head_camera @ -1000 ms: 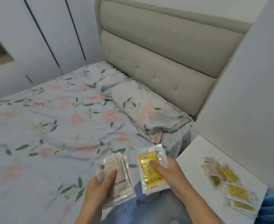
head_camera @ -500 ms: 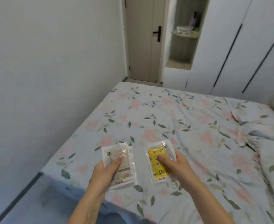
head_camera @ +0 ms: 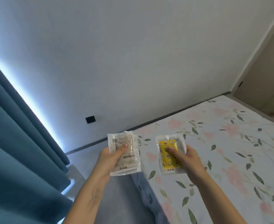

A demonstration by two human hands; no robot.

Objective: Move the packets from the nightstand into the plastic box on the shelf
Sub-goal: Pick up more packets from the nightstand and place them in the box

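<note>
My left hand (head_camera: 110,157) grips a small stack of clear packets with pale beige contents (head_camera: 125,160), thumb pressed on top. My right hand (head_camera: 188,159) holds a clear packet with a yellow patterned insert (head_camera: 167,157), thumb on its face and fingers behind. Both are held out in front of me over the corner of the bed. The nightstand, the shelf and the plastic box are out of view.
The bed with a floral sheet (head_camera: 230,143) fills the lower right. A plain white wall (head_camera: 133,62) with a black socket (head_camera: 90,119) faces me. Blue curtains (head_camera: 20,143) hang at left. A beige door (head_camera: 265,81) stands at far right.
My view has swung further left, from the bed and wardrobe to the wall and curtains. Both hands keep the same hold on their packets.
</note>
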